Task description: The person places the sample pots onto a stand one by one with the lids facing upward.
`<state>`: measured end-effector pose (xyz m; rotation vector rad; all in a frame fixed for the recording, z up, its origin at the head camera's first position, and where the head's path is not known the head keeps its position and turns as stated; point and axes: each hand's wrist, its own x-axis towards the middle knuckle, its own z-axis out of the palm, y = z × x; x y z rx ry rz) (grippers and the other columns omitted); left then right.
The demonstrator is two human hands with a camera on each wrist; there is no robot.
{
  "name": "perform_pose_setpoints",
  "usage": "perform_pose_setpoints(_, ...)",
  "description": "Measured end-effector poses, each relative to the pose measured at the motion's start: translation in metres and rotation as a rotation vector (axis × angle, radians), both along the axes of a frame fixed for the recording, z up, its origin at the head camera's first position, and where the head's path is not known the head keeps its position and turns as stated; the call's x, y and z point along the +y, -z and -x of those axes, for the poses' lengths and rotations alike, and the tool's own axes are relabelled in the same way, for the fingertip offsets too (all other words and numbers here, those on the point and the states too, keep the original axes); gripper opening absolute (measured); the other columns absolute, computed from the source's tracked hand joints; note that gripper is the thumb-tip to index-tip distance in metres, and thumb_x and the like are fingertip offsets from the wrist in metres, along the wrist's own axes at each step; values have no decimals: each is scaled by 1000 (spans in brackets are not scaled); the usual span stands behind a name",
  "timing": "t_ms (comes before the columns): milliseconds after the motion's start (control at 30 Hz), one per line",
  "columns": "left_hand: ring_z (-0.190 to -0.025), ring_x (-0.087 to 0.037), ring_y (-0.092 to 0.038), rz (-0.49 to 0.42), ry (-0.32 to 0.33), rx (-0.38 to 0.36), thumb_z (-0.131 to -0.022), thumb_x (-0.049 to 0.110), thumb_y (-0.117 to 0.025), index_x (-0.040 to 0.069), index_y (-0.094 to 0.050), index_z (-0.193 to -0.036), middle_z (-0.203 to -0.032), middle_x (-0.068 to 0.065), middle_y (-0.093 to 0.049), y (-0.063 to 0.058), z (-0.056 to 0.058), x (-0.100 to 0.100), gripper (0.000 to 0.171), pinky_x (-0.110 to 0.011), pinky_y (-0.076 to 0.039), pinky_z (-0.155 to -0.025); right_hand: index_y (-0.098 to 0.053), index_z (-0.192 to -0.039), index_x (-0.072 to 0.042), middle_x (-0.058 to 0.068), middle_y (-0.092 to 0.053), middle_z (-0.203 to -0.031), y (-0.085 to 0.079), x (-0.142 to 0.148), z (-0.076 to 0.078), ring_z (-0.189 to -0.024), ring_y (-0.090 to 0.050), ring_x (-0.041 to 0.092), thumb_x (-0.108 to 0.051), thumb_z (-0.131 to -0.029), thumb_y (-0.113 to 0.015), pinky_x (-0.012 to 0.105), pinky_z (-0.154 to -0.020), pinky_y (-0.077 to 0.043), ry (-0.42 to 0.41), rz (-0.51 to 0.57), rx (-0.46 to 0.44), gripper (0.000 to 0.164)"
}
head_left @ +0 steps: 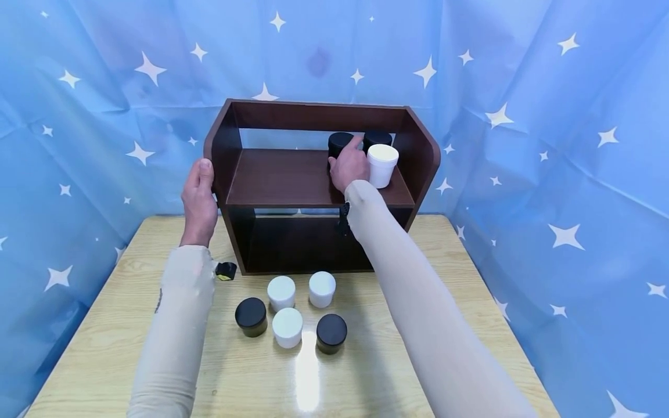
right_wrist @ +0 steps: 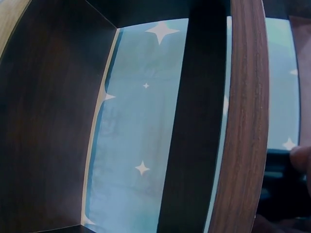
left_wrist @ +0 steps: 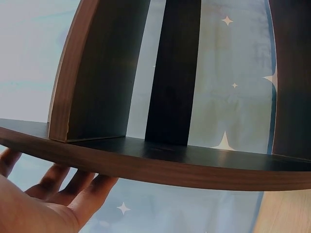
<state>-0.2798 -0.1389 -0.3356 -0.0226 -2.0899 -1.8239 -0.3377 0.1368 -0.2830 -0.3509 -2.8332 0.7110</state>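
My right hand (head_left: 351,165) reaches onto the upper shelf and holds a black lidded jar (head_left: 340,140), thumb at its left and a finger along its right. In the right wrist view, a fingertip (right_wrist: 300,158) shows at the dark jar (right_wrist: 279,187), most of it hidden by the shelf board. My left hand (head_left: 200,200) rests against the outer left side of the dark brown shelf unit (head_left: 284,174). The left wrist view shows its extended fingers (left_wrist: 95,196) touching the side panel (left_wrist: 204,177).
Beside the held jar stand another black jar (head_left: 377,137) and a white jar (head_left: 382,165). In front of the unit, white jars (head_left: 281,291) (head_left: 322,288) (head_left: 287,327) and black jars (head_left: 251,316) (head_left: 331,333) stand on the wooden table (head_left: 130,325). A starry blue curtain (head_left: 334,52) hangs behind.
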Motion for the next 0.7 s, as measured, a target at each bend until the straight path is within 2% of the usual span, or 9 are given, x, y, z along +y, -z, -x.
perform_pose_setpoints(300, -129, -14, -45, 6, 3, -21, -105, 56, -32, 32, -55, -134, -127, 3, -53, -1, 2, 2, 44, -42, -30, -120, -5, -160, -6, 18, -71, -111, -1, 4, 2, -102, -73, 28, -44, -100, -58, 36, -97, -57, 30, -10, -10, 88)
perform_pose_setpoints(533, -128, -13, -44, 12, 1, -26, -105, 56, -31, 32, -54, -134, -125, 7, -53, -1, 2, 0, 44, -42, -30, -119, 3, -159, -7, 16, -72, -98, 0, 1, -1, -90, -74, 28, -47, -99, -57, 35, -91, -59, 14, -6, 10, 95)
perform_pose_setpoints(700, -125, -11, -45, 2, -8, -16, -106, 55, -31, 32, -55, -134, -123, 9, -53, 0, 2, 0, 44, -40, -31, -118, 2, -159, -6, 20, -72, -108, 3, -3, -7, -100, -73, 31, -46, -98, -60, 37, -98, -56, -13, 36, 28, 95)
